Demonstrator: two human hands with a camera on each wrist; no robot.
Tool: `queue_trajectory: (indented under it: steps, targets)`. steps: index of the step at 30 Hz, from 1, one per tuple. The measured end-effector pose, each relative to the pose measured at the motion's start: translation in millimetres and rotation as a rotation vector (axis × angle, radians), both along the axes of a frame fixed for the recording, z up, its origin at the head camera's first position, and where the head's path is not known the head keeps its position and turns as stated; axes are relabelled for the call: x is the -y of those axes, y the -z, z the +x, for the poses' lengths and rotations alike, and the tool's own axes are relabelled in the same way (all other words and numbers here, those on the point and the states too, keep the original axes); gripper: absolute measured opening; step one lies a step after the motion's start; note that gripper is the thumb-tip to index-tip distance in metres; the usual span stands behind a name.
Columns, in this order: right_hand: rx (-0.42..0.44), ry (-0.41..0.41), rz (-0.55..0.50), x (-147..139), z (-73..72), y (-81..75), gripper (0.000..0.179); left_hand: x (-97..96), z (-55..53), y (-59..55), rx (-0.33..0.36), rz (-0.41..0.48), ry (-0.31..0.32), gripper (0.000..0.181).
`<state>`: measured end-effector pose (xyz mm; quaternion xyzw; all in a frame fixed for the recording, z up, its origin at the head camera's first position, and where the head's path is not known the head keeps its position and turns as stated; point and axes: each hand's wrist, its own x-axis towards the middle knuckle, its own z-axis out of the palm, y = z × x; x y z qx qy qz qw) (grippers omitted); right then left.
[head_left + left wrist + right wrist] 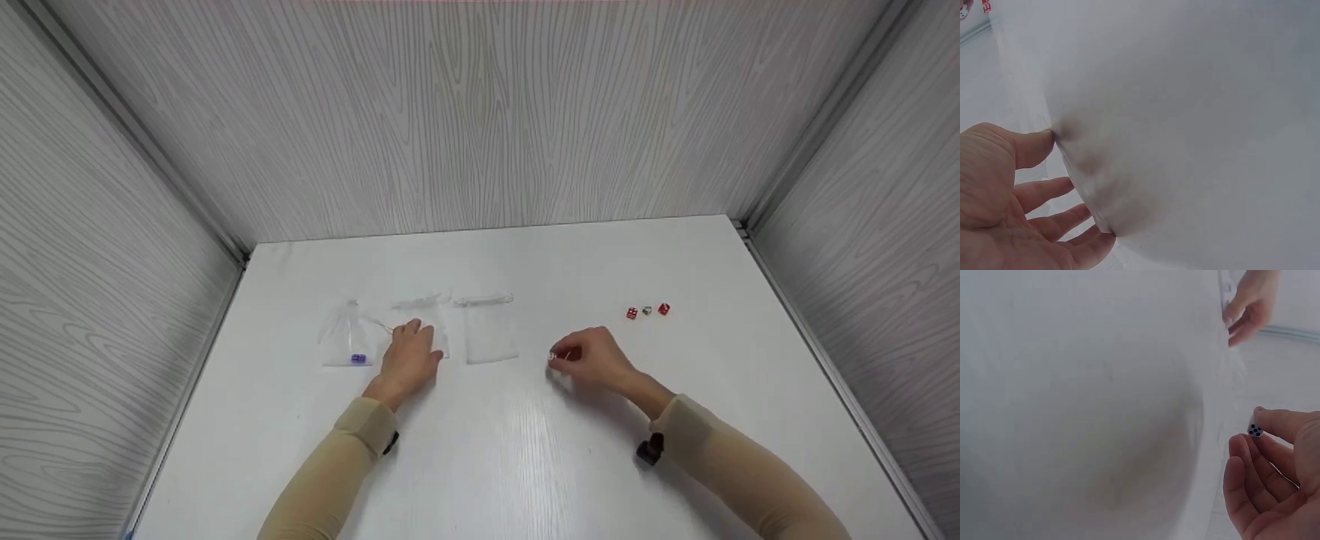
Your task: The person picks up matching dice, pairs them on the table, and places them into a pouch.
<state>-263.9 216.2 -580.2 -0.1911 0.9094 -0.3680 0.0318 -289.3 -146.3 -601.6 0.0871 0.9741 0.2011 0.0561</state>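
My right hand (pixel 596 360) pinches a white die (pixel 1255 430) with dark pips between thumb and fingertip, just above the table right of the bags. The left hand (pixel 409 358) lies over a clear bag (pixel 441 322), its fingertips touching down and thumb spread apart. Part of that bag is hidden beneath the hand. To its left, another clear bag (pixel 346 334) has purple dice (pixel 358 358) at its bottom edge. A third clear bag (pixel 491 334) lies flat between the two hands.
Toward the back right of the white table (pixel 480 465) sit a red die (pixel 632 313), a small pale die (pixel 647 310) and another red die (pixel 664 308). Wood-grain panels (pixel 465 112) enclose the back and both sides.
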Motion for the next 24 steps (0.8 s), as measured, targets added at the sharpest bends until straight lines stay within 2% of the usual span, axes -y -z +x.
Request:
queue_trajectory:
  steps: [4,11,13,18,20,24]
  targets:
    - [0.009,-0.09,0.023,21,3.0,7.9,0.011,-0.8,0.3,-2.2,0.013,0.007,-0.012,0.048]
    - [0.024,-0.156,0.069,39,8.3,17.4,0.008,-3.9,3.1,-4.8,0.031,0.017,-0.03,0.053]
    - [0.008,-0.171,0.071,40,8.7,19.4,0.007,0.3,-3.6,6.9,0.016,0.015,-0.023,0.054]
    - [0.018,-0.182,0.066,40,8.7,19.8,0.015,1.5,-4.0,7.7,-0.001,0.008,-0.028,0.052]
    - [0.049,-0.172,0.046,34,8.5,17.0,0.023,-3.8,3.1,-3.9,0.008,0.003,-0.039,0.051]
    - [0.037,-0.106,0.0,9,3.7,10.4,0.031,-6.5,4.9,-5.8,0.016,0.01,-0.034,0.052]
